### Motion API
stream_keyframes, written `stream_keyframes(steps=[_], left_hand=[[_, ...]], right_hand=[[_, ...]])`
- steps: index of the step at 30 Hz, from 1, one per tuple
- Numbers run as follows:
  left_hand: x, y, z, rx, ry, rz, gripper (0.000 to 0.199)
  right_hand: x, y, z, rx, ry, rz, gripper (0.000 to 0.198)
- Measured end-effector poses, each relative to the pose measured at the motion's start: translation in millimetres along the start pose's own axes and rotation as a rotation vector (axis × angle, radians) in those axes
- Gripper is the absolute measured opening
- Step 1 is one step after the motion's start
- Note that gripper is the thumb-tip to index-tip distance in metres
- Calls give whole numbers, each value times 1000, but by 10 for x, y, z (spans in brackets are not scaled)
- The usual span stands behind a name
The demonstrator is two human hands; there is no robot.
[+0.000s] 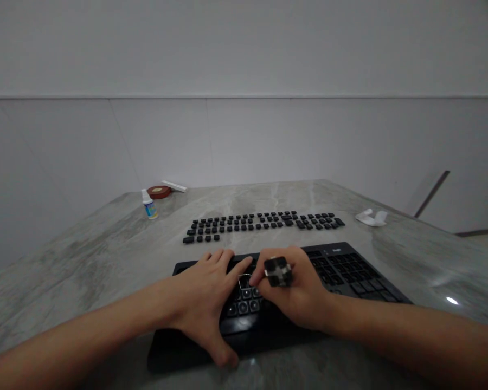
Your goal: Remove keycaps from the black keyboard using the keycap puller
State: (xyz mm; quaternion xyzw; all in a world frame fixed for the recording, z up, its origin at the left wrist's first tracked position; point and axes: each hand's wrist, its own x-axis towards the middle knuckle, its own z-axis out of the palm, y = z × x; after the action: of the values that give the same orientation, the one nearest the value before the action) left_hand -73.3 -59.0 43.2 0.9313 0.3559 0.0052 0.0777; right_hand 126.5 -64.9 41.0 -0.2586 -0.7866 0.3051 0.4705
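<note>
A black keyboard (246, 325) lies on the table in front of me, with several keycaps gone from its middle and bare key seats showing. My left hand (209, 295) spreads over its left half, fingers along the far edge and thumb at the near edge. My right hand (296, 287) is closed around a keycap puller (278, 272), whose dark end sticks up from the fist. The puller's thin wire reaches down to the keys beside my left index fingertip. Whether the wire has hold of a key, I cannot tell.
Beyond the keyboard, loose black keycaps (236, 228) stand in rows. At the far left are a small spray bottle (149, 207), a reddish-brown round case (159, 192) and a white strip (174, 186). Crumpled white tissue (372, 218) lies at the right. A wall rises behind the table.
</note>
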Motion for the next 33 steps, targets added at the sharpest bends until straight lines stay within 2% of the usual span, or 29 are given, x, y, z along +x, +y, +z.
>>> stream_keyframes(steps=[3, 5, 7, 9, 11, 12, 14, 16, 19, 23, 26, 29, 31, 33], left_hand=[[37, -134, 44, -92, 15, 27, 108], [86, -251, 87, -189, 54, 120, 97], [124, -353, 122, -301, 123, 246, 94], [128, -406, 148, -367, 231, 293, 79], [97, -407, 172, -407, 353, 228, 49], [71, -395, 185, -438, 407, 169, 46], [11, -366, 214, -531, 458, 74, 54], [-43, -349, 240, -602, 430, 71, 54], [-70, -353, 252, -664, 330, 88, 48], [-9, -404, 236, -845, 325, -29, 44], [18, -464, 231, -910, 277, 18, 40], [-14, -506, 235, -724, 237, 153, 29], [-48, -515, 234, -542, 223, 291, 19], [-70, -515, 227, -459, 216, 388, 12]], right_hand=[[34, 186, 75, 33, -26, 33, 15], [45, 283, 119, 51, -74, 44, 15], [43, 345, 152, 42, -135, 50, 12], [30, 375, 173, 10, -196, 54, 10], [14, 389, 186, -25, -263, 41, 10], [6, 395, 192, -38, -294, 24, 12], [-8, 409, 203, -61, -340, -13, 25], [-25, 422, 214, -105, -375, -50, 34], [-61, 421, 225, -237, -425, -152, 33], [-108, 377, 233, -407, -445, -307, 28], [-129, 363, 235, -473, -455, -365, 34], [-145, 379, 236, -502, -407, -372, 33], [-152, 393, 238, -501, -380, -371, 27], [-154, 402, 242, -501, -380, -363, 22]])
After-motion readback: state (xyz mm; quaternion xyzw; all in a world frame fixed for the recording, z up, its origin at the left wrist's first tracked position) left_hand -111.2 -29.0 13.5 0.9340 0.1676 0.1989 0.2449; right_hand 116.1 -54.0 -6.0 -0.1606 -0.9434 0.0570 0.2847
